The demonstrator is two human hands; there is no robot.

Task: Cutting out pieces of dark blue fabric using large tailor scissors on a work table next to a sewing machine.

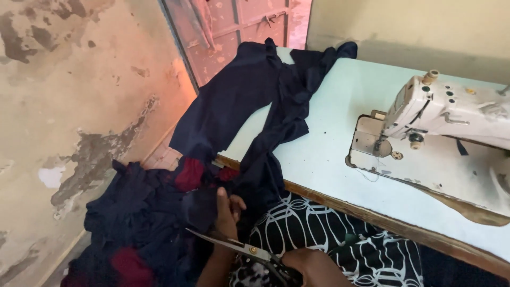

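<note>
There is one white sewing machine (451, 109) on one pale blue bench (329, 154), and one pair of metal scissors (239, 247). Two bare hands are visible, the left hand (228, 212) and the right hand (308, 263). The dark navy cloth pieces (234, 101) lie in folds, so their number I cannot tell.

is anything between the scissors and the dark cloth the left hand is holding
Nothing visible. The open scissors in the right hand point straight at the dark cloth, just below the left hand gripping it; only a small gap remains.

Left hand (227, 211) raised, fingers curled in pinching grip; right hand (311, 266) low, fist closed.
</note>
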